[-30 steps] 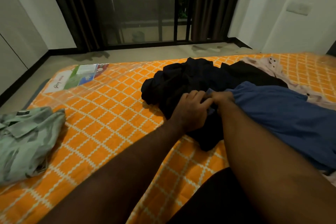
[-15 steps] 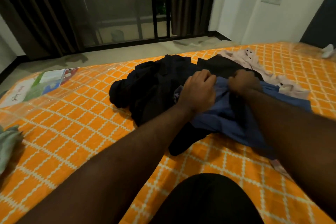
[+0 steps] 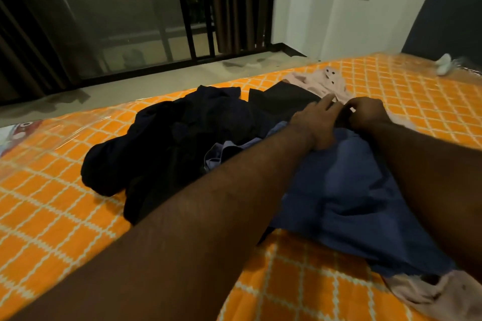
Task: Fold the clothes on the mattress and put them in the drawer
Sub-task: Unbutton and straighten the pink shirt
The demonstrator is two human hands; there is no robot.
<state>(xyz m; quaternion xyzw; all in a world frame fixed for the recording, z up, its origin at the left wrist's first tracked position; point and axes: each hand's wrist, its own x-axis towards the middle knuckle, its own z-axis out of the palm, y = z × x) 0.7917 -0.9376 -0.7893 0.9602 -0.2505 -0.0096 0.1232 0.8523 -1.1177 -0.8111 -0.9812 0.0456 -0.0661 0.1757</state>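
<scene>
An orange checked mattress wrapped in clear plastic holds a heap of clothes. A blue garment lies spread under my forearms. Left of it sits a crumpled dark navy pile, and a flat black piece lies behind. A pale pink garment shows at the back and again at the lower right. My left hand rests on the blue garment's far edge with its fingers stretched forward. My right hand, fingers curled, pinches that same edge just to the right. No drawer is in view.
A small white item lies on the mattress's far right corner. A printed label shows under the plastic at the left edge. Beyond the mattress run a strip of floor, a dark glass door with bars and a white wall.
The view has swung right, so the green shirt has left the frame. Both hands slid farther along the blue garment's edge, and my left hand's fingers have straightened.
</scene>
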